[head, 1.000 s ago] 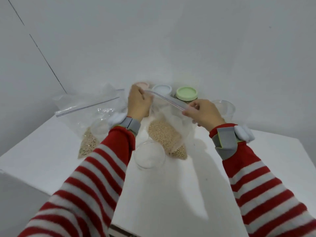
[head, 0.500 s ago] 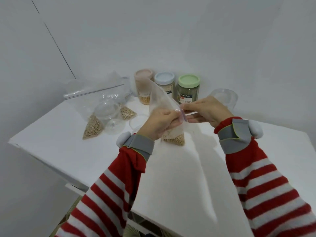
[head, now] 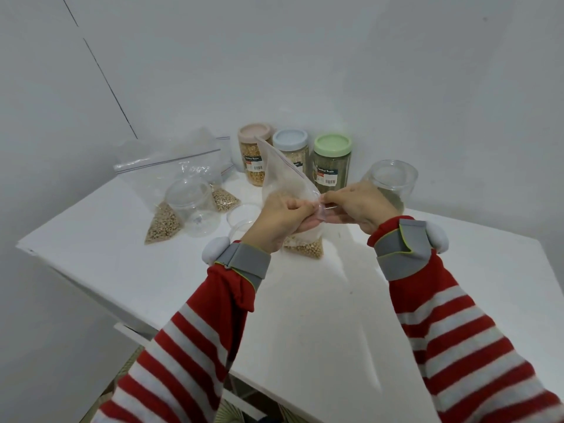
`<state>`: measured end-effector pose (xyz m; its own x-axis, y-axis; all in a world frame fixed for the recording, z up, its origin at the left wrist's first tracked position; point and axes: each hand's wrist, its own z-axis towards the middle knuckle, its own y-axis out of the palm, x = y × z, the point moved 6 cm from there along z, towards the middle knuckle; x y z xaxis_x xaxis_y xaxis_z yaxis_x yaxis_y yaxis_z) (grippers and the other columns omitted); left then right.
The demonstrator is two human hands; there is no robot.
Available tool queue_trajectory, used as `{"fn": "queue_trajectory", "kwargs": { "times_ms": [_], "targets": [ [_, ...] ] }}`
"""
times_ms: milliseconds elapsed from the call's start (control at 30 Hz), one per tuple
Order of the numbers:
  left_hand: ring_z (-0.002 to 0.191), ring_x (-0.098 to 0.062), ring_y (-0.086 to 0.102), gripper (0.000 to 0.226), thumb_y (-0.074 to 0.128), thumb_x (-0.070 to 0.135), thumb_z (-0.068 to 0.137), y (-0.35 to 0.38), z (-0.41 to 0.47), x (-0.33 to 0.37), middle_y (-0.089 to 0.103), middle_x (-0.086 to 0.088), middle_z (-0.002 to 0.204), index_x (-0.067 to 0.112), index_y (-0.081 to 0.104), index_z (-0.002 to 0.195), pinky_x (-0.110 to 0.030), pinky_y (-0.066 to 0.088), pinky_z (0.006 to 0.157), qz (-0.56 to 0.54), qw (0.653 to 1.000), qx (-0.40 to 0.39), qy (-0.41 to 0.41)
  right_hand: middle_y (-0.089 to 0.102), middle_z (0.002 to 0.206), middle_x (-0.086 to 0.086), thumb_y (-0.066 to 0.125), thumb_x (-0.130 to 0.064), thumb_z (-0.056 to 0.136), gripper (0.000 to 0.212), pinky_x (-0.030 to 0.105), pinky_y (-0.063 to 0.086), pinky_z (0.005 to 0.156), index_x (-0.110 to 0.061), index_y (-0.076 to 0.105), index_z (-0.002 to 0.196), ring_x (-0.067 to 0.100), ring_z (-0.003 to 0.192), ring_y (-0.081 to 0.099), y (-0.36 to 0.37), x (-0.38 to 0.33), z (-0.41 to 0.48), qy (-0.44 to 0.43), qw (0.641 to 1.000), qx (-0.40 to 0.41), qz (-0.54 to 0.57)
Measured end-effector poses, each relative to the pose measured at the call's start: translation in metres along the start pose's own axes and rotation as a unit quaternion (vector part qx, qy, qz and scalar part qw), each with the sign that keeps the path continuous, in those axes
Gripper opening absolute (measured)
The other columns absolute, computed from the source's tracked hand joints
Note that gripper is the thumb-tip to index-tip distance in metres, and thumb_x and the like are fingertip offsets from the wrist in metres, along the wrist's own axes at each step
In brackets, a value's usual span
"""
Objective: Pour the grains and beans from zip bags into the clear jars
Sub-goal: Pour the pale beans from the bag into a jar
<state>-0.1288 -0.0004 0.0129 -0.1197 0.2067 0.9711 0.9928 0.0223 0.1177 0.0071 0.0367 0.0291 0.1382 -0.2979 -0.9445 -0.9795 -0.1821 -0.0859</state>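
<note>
Left hand (head: pixel 283 218) and right hand (head: pixel 360 206) pinch the clear bag (head: pixel 283 175) at its zip; pale beans (head: pixel 308 248) fill its bottom. A jar (head: pixel 331 166) reads "Sealed Bottle".

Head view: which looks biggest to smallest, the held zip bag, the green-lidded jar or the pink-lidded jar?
1. Held zip bag, largest, but nearest.
2. Green-lidded jar and pink-lidded jar look alike; bag partly covers the pink one.

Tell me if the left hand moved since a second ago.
Yes: the left hand slid right along the zip bag, from the pink-lidded jar toward the right hand.
</note>
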Motion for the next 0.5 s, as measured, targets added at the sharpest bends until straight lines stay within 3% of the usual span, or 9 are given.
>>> {"fn": "queue_trajectory", "kwargs": {
  "times_ms": [167, 233, 300, 367, 500],
  "targets": [
    [0.058, -0.006, 0.069, 0.023, 0.057, 0.004, 0.096, 0.000, -0.004, 0.001, 0.071, -0.003, 0.063, 0.003, 0.066, 0.075, -0.013, 0.056, 0.062, -0.005, 1.000, 0.021, -0.018, 0.069, 0.071, 0.018, 0.066, -0.003, 0.090, 0.020, 0.022, 0.058, 0.051, 0.015, 0.066, 0.098, 0.017, 0.050, 0.068, 0.001, 0.007, 0.006, 0.006, 1.000, 0.000, 0.001],
    [0.061, -0.006, 0.069, 0.025, 0.058, 0.004, 0.095, 0.004, -0.006, 0.003, 0.071, -0.004, 0.064, 0.004, 0.069, 0.073, -0.013, 0.057, 0.066, 0.025, 1.000, 0.008, 0.008, 0.071, 0.072, 0.018, 0.075, -0.021, 0.086, 0.035, 0.023, 0.059, 0.057, 0.012, 0.069, 0.095, 0.019, 0.056, 0.069, 0.000, 0.008, 0.009, -0.004, 0.999, -0.005, -0.046],
    [0.065, -0.005, 0.070, 0.017, 0.059, 0.005, 0.095, 0.008, -0.007, 0.004, 0.072, -0.006, 0.070, -0.003, 0.071, 0.086, -0.013, 0.056, 0.068, 0.041, 0.999, -0.010, 0.014, 0.074, 0.077, 0.017, 0.084, -0.036, 0.074, 0.048, 0.026, 0.061, 0.068, 0.008, 0.071, 0.089, 0.021, 0.067, 0.073, -0.002, 0.006, 0.009, -0.008, 0.994, -0.015, -0.112],
    [0.064, -0.005, 0.070, 0.016, 0.059, 0.004, 0.095, 0.006, -0.006, 0.003, 0.072, -0.008, 0.074, -0.006, 0.070, 0.090, -0.012, 0.056, 0.067, 0.042, 0.999, -0.004, 0.009, 0.074, 0.082, 0.019, 0.085, -0.028, 0.075, 0.044, 0.027, 0.061, 0.071, 0.009, 0.072, 0.095, 0.022, 0.069, 0.072, -0.004, 0.006, 0.011, 0.010, 0.994, -0.028, -0.109],
    [0.059, -0.004, 0.067, 0.014, 0.059, 0.002, 0.092, 0.002, -0.003, 0.001, 0.070, -0.012, 0.078, -0.005, 0.071, 0.087, -0.012, 0.056, 0.064, 0.061, 0.998, 0.031, -0.009, 0.069, 0.074, 0.011, 0.068, -0.003, 0.086, 0.015, 0.020, 0.057, 0.053, 0.007, 0.069, 0.097, 0.012, 0.050, 0.063, -0.007, 0.004, 0.011, 0.024, 0.994, -0.034, -0.102]
  ]
}}
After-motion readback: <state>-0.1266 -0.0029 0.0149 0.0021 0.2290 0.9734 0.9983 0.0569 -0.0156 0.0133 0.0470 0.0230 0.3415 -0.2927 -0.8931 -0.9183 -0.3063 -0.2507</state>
